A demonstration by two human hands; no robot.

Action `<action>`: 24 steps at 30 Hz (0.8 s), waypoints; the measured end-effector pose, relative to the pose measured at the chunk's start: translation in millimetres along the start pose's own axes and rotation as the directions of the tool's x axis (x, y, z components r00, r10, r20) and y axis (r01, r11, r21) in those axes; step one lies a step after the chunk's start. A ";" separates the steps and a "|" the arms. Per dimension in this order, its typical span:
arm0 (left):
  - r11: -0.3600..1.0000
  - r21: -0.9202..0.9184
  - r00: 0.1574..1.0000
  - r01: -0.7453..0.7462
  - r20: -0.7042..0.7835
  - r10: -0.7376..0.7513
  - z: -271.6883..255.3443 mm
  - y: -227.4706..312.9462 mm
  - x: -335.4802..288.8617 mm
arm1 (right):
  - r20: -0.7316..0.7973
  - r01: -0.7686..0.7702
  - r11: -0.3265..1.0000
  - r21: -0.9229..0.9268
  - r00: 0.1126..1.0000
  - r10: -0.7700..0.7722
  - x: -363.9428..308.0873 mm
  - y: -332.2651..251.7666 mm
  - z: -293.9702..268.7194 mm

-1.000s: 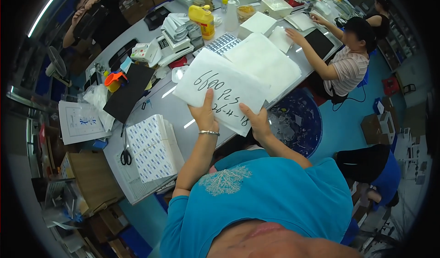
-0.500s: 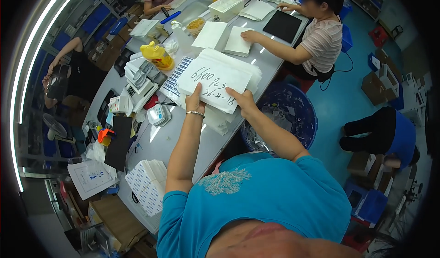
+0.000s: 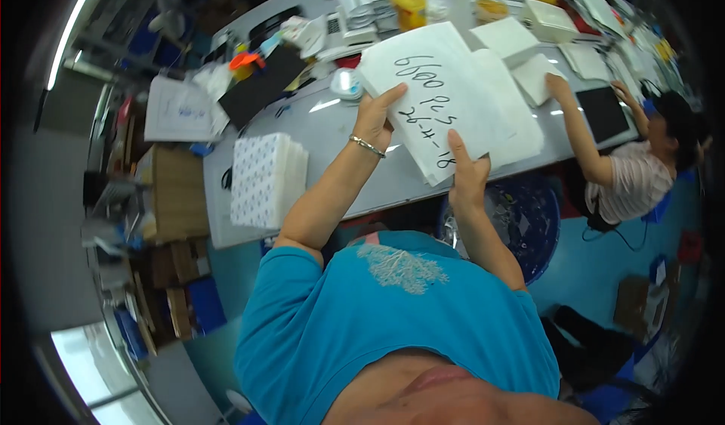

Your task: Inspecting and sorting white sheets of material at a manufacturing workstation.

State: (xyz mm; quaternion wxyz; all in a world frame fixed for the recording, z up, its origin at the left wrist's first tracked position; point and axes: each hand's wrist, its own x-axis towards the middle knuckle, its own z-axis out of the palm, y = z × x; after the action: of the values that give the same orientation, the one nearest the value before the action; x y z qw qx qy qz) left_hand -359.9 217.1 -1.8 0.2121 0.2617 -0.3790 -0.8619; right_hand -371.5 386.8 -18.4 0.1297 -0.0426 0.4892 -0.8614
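Both my hands hold a stack of white paper sheets [image 3: 434,70] with black handwriting on its top sheet, tilted over the table. My left hand [image 3: 376,117] grips the near left edge, thumb on top and fingers underneath. My right hand [image 3: 470,177] grips the near right edge the same way, with its thumb lying on the top sheet. Fingers under the stack are hidden. More white sheets [image 3: 517,115] show beyond its right side; whether they belong to the held stack, I cannot tell. Left of my forearm stands a pile of white sheets with a small blue pattern [image 3: 260,179].
A white-topped table [image 3: 332,160] carries a yellow jug [image 3: 408,2], a black board [image 3: 260,85] and an orange tape dispenser [image 3: 246,64]. Below its edge stands a blue bin [image 3: 540,236] with scraps. At right a seated co-worker [image 3: 634,172] reaches over papers beside a black mat [image 3: 602,113].
My view has turned left, bringing the patterned pile nearer the middle. The held stack has swung round with my hands and now hides the blue-printed sheet. Both hands keep their grip.
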 end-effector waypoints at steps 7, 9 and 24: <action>0.963 0.115 0.961 -0.244 -0.102 0.256 -146.5 136.4 -88.5 | 0.451 -0.511 0.860 -0.004 0.767 0.457 -32.2 35.5 84.3; 0.967 0.154 0.962 -0.203 -0.154 0.227 -203.7 159.4 -102.8 | 0.478 -0.485 0.850 -0.206 0.708 0.520 -61.0 62.5 115.3; 0.080 0.997 0.638 0.011 -0.069 0.767 -374.9 184.6 -120.4 | 0.494 -0.158 0.652 -0.741 0.530 0.690 -121.4 174.8 178.4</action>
State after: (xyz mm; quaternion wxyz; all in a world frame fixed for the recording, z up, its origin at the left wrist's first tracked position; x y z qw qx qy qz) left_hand -6.6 -33.3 -41.6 0.3451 0.4687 -0.7893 -0.1954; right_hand -187.1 185.3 -68.9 0.5161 -0.3011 0.6354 -0.4890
